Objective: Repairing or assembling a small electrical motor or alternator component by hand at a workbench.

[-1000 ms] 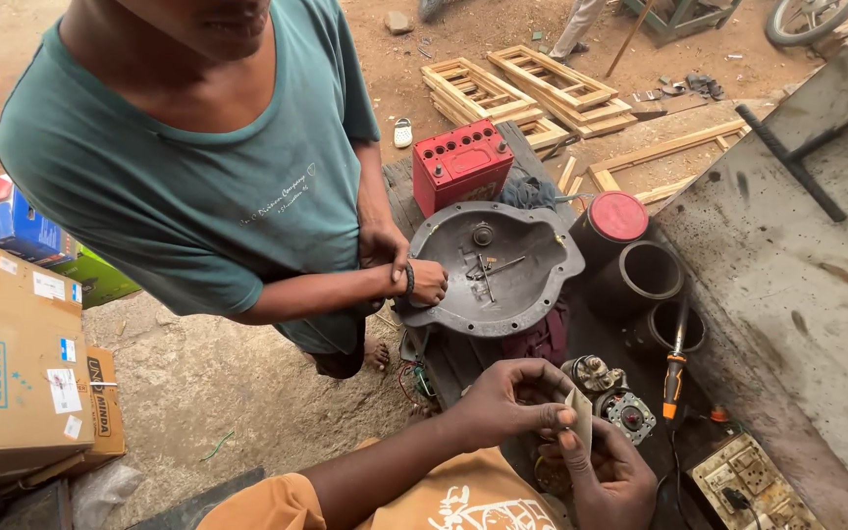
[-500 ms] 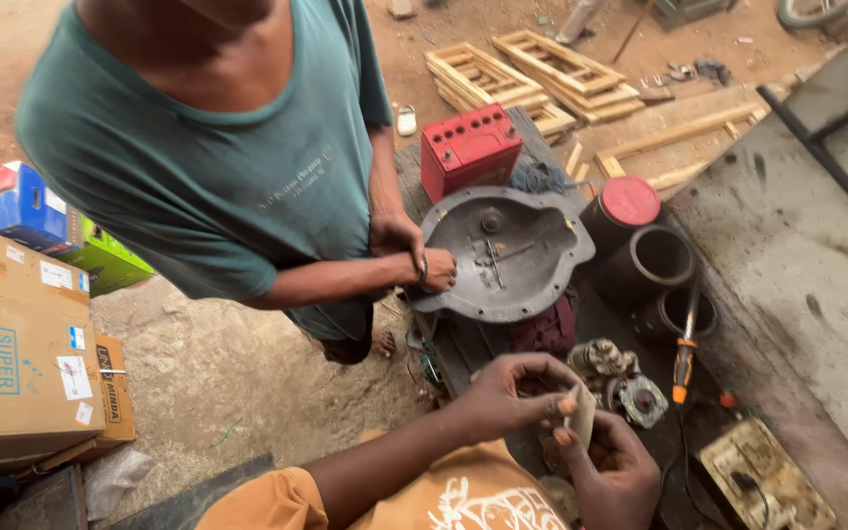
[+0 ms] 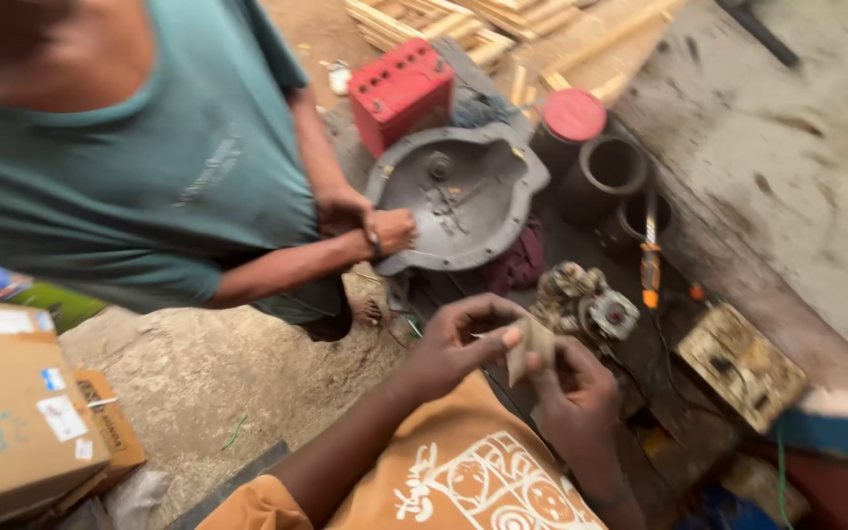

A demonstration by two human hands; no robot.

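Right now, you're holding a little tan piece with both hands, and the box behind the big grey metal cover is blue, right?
Not quite: the box behind the grey metal cover is red, not blue, as the head view shows. The rest holds: the left hand and the right hand both pinch the little tan piece.

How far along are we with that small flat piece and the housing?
Done: the grey metal housing lies open, hollow side up, a co-worker's hand gripping its rim. In hand: the left hand and right hand pinch a small tan flat piece between them. Left: the small mechanism sits apart, unfitted; the screwdriver lies untouched.
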